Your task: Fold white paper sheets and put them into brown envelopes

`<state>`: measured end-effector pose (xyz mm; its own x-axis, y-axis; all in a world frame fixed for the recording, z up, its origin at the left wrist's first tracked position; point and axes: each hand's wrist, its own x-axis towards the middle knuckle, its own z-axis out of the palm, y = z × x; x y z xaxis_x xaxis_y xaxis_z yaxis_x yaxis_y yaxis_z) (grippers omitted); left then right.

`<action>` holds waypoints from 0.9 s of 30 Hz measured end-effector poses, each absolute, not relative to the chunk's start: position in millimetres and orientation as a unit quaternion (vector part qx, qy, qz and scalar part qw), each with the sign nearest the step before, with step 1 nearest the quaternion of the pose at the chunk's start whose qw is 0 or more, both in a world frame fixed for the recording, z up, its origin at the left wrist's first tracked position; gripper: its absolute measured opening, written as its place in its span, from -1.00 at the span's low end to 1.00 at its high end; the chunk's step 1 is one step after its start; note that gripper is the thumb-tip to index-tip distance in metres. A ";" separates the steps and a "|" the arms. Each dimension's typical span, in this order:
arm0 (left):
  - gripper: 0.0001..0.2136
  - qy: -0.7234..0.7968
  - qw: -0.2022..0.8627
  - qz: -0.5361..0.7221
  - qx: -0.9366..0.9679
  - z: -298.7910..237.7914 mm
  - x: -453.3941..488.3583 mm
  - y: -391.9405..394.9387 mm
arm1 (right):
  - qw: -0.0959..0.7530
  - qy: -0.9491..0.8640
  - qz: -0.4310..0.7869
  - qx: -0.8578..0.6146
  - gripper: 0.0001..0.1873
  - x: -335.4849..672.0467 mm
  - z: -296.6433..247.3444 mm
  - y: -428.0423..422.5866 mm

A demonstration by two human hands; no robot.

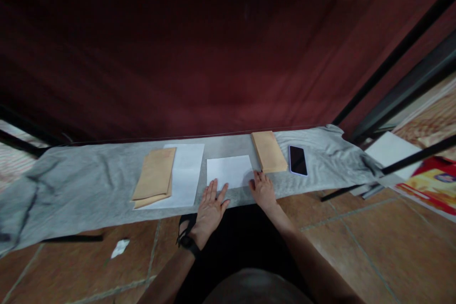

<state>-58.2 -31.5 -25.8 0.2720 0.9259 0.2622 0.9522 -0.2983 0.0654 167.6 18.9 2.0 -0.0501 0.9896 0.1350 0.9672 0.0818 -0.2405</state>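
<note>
A white sheet of paper [230, 169], apparently folded to a smaller rectangle, lies flat on the grey cloth in front of me. My left hand [211, 209], with a dark band at the wrist, rests at its near left edge, fingers spread and nothing held. At the near right corner is my right hand [262, 189], its fingers bent down against the paper's edge; whether they pinch it is hidden. Beyond that hand sits a stack of brown envelopes [270, 151]. To the left, more brown envelopes [154, 173] lie partly over a larger white sheet [188, 171].
A phone [298, 160] lies right of the envelope stack. Grey cloth [89, 175] covers the narrow surface, with a dark red panel [213, 57] behind it. Black metal bars [399, 52] stand at the right, near a red and yellow package [432, 183]. Scrap paper [120, 248] lies on the tiled floor.
</note>
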 end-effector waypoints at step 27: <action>-0.36 -0.602 0.000 -0.246 -0.760 -25.9 -65.7 -39.4 | 0.515 -0.637 0.241 -0.520 -0.66 163.1 50.8 70.1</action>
